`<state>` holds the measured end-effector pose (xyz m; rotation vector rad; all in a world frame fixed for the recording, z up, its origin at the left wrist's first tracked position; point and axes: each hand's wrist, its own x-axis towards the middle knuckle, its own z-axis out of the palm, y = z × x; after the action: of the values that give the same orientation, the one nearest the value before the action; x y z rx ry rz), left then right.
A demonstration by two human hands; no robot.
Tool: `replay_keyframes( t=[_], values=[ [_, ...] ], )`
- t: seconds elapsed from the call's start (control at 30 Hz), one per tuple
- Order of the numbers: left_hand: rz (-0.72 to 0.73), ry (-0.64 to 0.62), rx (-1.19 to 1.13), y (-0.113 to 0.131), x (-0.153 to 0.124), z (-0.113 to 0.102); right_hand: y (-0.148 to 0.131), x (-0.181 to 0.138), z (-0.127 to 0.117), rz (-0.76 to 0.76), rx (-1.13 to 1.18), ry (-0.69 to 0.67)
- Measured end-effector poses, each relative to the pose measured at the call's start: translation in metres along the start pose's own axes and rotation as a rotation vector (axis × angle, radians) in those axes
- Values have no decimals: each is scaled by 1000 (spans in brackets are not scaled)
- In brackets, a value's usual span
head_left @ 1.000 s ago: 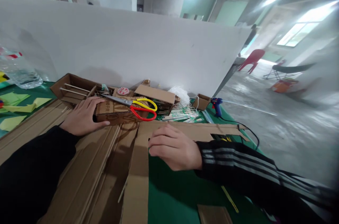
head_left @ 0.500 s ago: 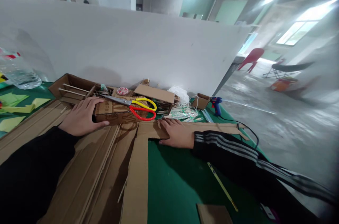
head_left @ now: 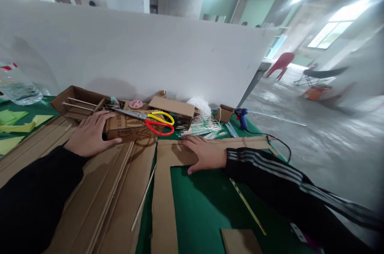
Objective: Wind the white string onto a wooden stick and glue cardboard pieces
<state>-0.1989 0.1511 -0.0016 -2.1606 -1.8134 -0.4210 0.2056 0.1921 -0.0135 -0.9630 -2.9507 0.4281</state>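
Observation:
My left hand (head_left: 90, 136) lies flat, fingers spread, against the side of a small printed cardboard box (head_left: 126, 128). Red and yellow scissors (head_left: 153, 121) rest on top of that box. My right hand (head_left: 204, 152) presses flat, fingers stretched out, on the top bar of an L-shaped cardboard strip (head_left: 163, 190) lying on the green table (head_left: 204, 206). Wide brown cardboard sheets (head_left: 99, 198) lie under my left forearm.
A white board (head_left: 135, 54) stands behind the table. Along it sit an open cardboard tray (head_left: 78, 100), a flat box (head_left: 172, 107), a small box (head_left: 223, 113), packed sticks (head_left: 201, 128) and a blue glue gun (head_left: 241, 117) with cord. Yellow-green papers (head_left: 18, 122) lie left.
My right hand went forward from the cardboard strip's lower part to its top bar and flattened there. The strip has slid slightly right, opening a gap beside the big sheets. The left hand stayed put.

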Motion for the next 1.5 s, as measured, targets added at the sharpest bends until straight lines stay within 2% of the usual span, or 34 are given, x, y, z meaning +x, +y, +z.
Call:
replay_keyframes(
  t=[0.1, 0.2, 0.37, 0.6, 0.8, 1.03, 1.17, 1.33, 1.5],
  values=[
    [-1, 5, 6, -1, -1, 2, -6, -5, -7, -102, 74, -3],
    [0, 11, 12, 0, -1, 3, -17, -14, -16, -166, 143, 87],
    [29, 23, 5, 3, 1, 1, -33, -30, -26, -243, 114, 162],
    [38, 26, -2, 6, 0, -1, -38, -37, -26, -253, 93, 172],
    [41, 35, -8, 7, -1, 0, -34, -29, -22, -171, 73, 269],
    [45, 29, -27, 4, 0, 3, -30, -2, -31, -176, 27, 339],
    [36, 34, -33, 3, 1, 4, -40, 33, -34, -41, -49, 418],
    [36, 39, -47, 2, 0, 6, -54, 81, -27, 80, -138, 364],
    [1, 54, -57, 1, -2, 6, -53, 99, -29, 91, -127, 345]
  ],
)
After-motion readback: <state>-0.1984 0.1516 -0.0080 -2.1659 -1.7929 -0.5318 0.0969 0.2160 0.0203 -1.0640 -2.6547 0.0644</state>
